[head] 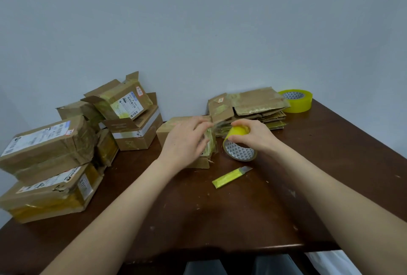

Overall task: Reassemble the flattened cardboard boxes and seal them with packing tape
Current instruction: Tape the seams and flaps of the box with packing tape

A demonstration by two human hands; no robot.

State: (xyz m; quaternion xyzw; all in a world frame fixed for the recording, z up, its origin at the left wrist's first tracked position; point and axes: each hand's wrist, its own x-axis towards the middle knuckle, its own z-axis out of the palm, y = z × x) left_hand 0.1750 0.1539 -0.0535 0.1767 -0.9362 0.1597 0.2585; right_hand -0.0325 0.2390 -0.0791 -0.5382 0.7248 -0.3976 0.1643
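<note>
A small assembled cardboard box (167, 131) stands mid-table. My left hand (187, 140) lies over its top and right side, fingers pressing a strip of clear tape against the cardboard. My right hand (253, 134) grips a yellowish tape roll (239, 147) just right of the box, its patterned core facing me. The tape strip runs from the roll to the box under my left fingertips. A stack of flattened cardboard boxes (253, 105) lies behind the roll.
A yellow utility knife (231, 176) lies on the dark wooden table (220, 208) in front of the roll. A second tape roll (296, 100) sits at the back right. Several taped boxes (50, 160) pile up on the left, against the wall.
</note>
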